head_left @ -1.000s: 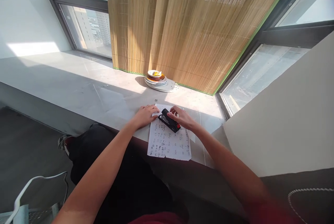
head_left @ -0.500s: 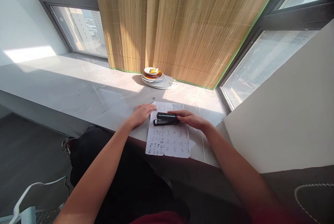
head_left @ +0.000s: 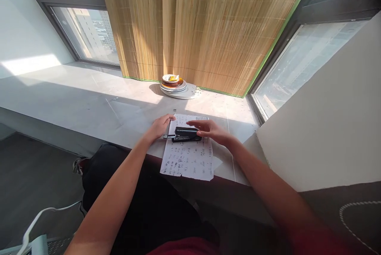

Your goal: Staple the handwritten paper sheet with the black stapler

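Note:
A black stapler lies across a sheet of handwritten paper on the ledge. Its jaws face left, and a thin metal piece sticks out past that end. My right hand is at the stapler's right end, thumb against its body and fingers stretched along the far side. My left hand rests at the paper's upper left edge, its fingers reaching the corner and holding down the sheet. No other object shows in it.
A stack of plates stands beyond the paper, in front of a bamboo blind. A white wall bounds the ledge on the right. Its front edge is close to my legs.
The metal piece now juts out of the stapler's left end. My right hand's fingers have lifted and spread a little. The paper and stapler appear slightly further left in view.

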`<state>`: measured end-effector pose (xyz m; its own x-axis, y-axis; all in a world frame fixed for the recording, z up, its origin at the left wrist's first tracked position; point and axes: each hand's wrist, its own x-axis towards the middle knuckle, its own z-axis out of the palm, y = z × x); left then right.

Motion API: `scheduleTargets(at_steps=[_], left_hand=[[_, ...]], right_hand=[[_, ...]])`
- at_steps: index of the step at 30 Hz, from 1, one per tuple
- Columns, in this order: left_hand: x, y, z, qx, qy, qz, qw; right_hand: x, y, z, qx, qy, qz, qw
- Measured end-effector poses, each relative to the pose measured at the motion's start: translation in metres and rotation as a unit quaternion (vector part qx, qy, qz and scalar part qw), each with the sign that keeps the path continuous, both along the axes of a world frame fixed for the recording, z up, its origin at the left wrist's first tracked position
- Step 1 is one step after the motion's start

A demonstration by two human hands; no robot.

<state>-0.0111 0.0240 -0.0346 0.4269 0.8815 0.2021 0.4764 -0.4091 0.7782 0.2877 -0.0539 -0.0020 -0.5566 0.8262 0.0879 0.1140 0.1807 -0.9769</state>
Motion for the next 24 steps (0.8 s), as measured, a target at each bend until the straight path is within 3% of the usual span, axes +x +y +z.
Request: scheduleTargets(at_steps=[4,8,10,14,16,19,22,24], left_hand=[[0.003,-0.002,0.005,0.002,-0.007,0.010,1.000],[0.004,-0.006,0.017,-0.010,-0.126,0.113,0.986],[0.004,-0.010,0.025,-0.096,-0.237,0.128,0.958],[0.006,-0.020,0.037,-0.339,-0.349,0.031,0.873],[0.008,-0.024,0.039,-0.396,-0.351,0.000,0.848],[0.011,-0.026,0.037,-0.405,-0.348,-0.026,0.845],[0.009,-0.024,0.034,-0.392,-0.353,-0.016,0.849],[0.006,-0.020,0.033,-0.376,-0.375,0.021,0.847]], right_hand=[[-0.029,-0.011,-0.001,0.159,-0.122,-0.046,0.979],[-0.039,-0.018,-0.003,0.279,-0.159,-0.143,0.936],[-0.039,-0.022,-0.002,0.358,-0.188,-0.184,0.896],[-0.041,-0.029,0.004,0.459,-0.278,-0.168,0.827],[-0.043,-0.029,0.005,0.486,-0.296,-0.159,0.807],[-0.045,-0.029,0.004,0.502,-0.295,-0.175,0.794],[-0.046,-0.026,-0.001,0.466,-0.252,-0.255,0.809],[-0.046,-0.024,-0.006,0.395,-0.205,-0.321,0.836]])
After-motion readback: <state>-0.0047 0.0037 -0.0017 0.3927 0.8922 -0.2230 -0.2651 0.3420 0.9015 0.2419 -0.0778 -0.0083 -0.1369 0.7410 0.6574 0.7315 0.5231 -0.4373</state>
